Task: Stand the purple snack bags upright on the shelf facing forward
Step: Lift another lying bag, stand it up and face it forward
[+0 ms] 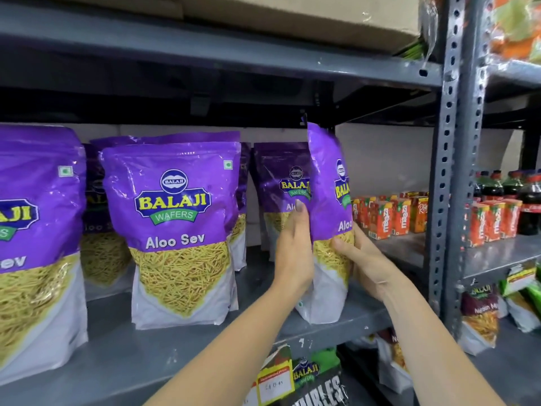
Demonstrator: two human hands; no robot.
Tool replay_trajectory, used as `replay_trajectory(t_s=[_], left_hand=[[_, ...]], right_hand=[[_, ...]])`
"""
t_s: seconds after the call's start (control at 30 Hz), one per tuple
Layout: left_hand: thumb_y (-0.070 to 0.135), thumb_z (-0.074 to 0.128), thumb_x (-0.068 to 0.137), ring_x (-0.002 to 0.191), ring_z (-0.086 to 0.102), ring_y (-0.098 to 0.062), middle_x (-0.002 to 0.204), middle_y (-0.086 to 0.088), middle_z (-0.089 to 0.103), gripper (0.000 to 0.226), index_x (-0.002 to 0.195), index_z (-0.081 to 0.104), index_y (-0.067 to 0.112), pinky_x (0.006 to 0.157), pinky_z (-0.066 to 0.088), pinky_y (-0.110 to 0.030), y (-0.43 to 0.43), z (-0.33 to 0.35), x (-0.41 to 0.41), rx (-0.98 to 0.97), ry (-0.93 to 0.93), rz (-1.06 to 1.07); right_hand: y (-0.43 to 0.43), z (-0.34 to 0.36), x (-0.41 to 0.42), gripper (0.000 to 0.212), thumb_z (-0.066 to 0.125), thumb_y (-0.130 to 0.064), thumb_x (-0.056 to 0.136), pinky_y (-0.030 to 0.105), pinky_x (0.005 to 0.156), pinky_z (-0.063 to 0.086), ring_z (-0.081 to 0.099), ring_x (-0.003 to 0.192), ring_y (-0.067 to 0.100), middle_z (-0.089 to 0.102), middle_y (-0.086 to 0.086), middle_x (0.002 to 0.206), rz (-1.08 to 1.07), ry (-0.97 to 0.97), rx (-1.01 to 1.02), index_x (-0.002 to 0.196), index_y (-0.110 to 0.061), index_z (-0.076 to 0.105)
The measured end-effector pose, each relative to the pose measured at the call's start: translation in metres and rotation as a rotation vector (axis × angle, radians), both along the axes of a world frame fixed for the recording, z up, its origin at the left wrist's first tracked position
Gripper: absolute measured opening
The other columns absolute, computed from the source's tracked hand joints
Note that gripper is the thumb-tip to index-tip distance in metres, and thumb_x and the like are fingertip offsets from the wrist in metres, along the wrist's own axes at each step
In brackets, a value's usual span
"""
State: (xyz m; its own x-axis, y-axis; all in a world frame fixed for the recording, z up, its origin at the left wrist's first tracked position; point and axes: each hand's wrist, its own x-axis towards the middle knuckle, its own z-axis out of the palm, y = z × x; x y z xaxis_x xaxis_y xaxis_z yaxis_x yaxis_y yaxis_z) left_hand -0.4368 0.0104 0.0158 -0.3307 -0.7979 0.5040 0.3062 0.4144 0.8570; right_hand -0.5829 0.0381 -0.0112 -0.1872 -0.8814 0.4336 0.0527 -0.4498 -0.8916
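1. Both hands clasp one purple snack bag (328, 206) at the right end of the grey metal shelf (123, 356); its base rests on the shelf board, and it stands upright but turned partly sideways, its front angled to the left.
2. The left hand (294, 253) lies flat against the bag's left side, fingers extended upward; the right hand (364, 259) wraps the right edge with the thumb across the front, over the yellow sev picture.
3. On the held bag only part of the print reads: "BALA…" and "Aloo".
4. To the left, a front-facing bag (181, 230) stands upright and reads "BALAJI WAFERS" and "Aloo Sev". A nearer bag (38, 244) at the left edge is cut off by the frame.
5. More purple bags stand behind these; one back bag (281, 194) shows "BALAJI WAFERS".
6. Beyond the perforated upright (450, 177), orange juice cartons (389, 218) probably read "Maaza", though the print is small. Dark cola bottles (521, 197) stand behind them.
7. Below, a yellow price tag (275, 385) is illegible.
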Motion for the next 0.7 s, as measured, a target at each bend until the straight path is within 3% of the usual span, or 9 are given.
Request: replay_trajectory(t_s=[0.07, 0.17, 0.27, 0.3, 0.37, 0.47, 0.6, 0.7], left_hand=[[0.092, 0.039, 0.06, 0.118, 0.057, -0.006, 0.127, 0.02, 0.061, 0.088, 0.129, 0.047, 0.037, 0.098, 0.043, -0.024, 0.0, -0.004, 0.002, -0.047, 0.039, 0.046], [0.075, 0.064, 0.063, 0.098, 0.062, 0.002, 0.109, 0.015, 0.064, 0.061, 0.108, 0.041, 0.043, 0.083, 0.048, -0.019, -0.004, -0.012, 0.009, -0.2, 0.003, 0.356], [0.056, 0.074, 0.071, 0.093, 0.063, 0.006, 0.101, 0.018, 0.067, 0.048, 0.107, 0.047, 0.038, 0.08, 0.046, -0.017, -0.016, -0.014, 0.013, -0.197, 0.058, 0.416], [0.052, 0.075, 0.074, 0.097, 0.064, -0.002, 0.105, 0.015, 0.068, 0.046, 0.109, 0.051, 0.034, 0.084, 0.047, -0.022, -0.02, -0.013, 0.013, -0.156, 0.075, 0.409], [0.046, 0.074, 0.078, 0.104, 0.063, -0.01, 0.11, 0.009, 0.068, 0.04, 0.11, 0.056, 0.03, 0.093, 0.044, -0.028, -0.025, -0.013, 0.01, -0.079, 0.136, 0.424], [0.043, 0.072, 0.081, 0.094, 0.064, 0.0, 0.099, 0.018, 0.07, 0.024, 0.099, 0.061, 0.033, 0.088, 0.046, -0.022, -0.027, -0.019, 0.0, -0.047, 0.26, 0.471], [0.044, 0.069, 0.083, 0.081, 0.056, 0.025, 0.082, 0.045, 0.063, 0.013, 0.086, 0.057, 0.046, 0.066, 0.036, 0.005, -0.031, -0.017, -0.017, -0.056, 0.256, 0.478], [0.047, 0.065, 0.086, 0.082, 0.057, 0.022, 0.085, 0.033, 0.064, 0.011, 0.088, 0.054, 0.045, 0.072, 0.04, -0.002, -0.039, -0.017, -0.029, -0.088, 0.179, 0.492]], right_hand=[[-0.001, 0.002, 0.008, 0.107, 0.092, -0.031, 0.05, 0.033, 0.082, 0.056, 0.069, 0.104, 0.019, 0.07, 0.005, 0.119, -0.142, 0.004, -0.038, 0.142, -0.023, 0.038], [-0.001, 0.0, 0.017, 0.109, 0.094, -0.041, 0.041, 0.027, 0.074, 0.057, 0.071, 0.099, 0.014, 0.073, -0.002, 0.111, -0.244, 0.051, -0.075, 0.136, -0.027, 0.042], [0.003, -0.004, 0.017, 0.084, 0.086, -0.053, 0.044, 0.022, 0.072, 0.056, 0.07, 0.099, 0.01, 0.073, -0.004, 0.113, -0.217, 0.032, -0.08, 0.121, -0.035, 0.055], [0.005, -0.006, 0.017, 0.079, 0.086, -0.048, 0.049, 0.021, 0.072, 0.056, 0.069, 0.1, 0.008, 0.072, -0.003, 0.116, -0.205, 0.059, -0.074, 0.12, -0.035, 0.055], [0.007, -0.012, 0.018, 0.089, 0.09, -0.025, 0.056, 0.016, 0.076, 0.053, 0.066, 0.104, 0.0, 0.066, -0.005, 0.124, -0.189, 0.212, -0.036, 0.132, -0.032, 0.043], [0.004, -0.02, 0.019, 0.114, 0.087, 0.001, 0.059, 0.011, 0.08, 0.049, 0.059, 0.109, -0.011, 0.055, -0.012, 0.129, -0.149, 0.415, -0.029, 0.144, -0.028, 0.017], [0.0, -0.013, 0.009, 0.114, 0.081, 0.013, 0.062, 0.008, 0.077, 0.048, 0.059, 0.099, -0.017, 0.053, -0.006, 0.127, -0.154, 0.426, -0.001, 0.146, -0.019, 0.011], [-0.005, -0.012, 0.0, 0.112, 0.076, 0.018, 0.064, 0.009, 0.075, 0.049, 0.06, 0.096, -0.017, 0.052, -0.003, 0.126, -0.171, 0.406, 0.007, 0.146, -0.018, 0.01]])
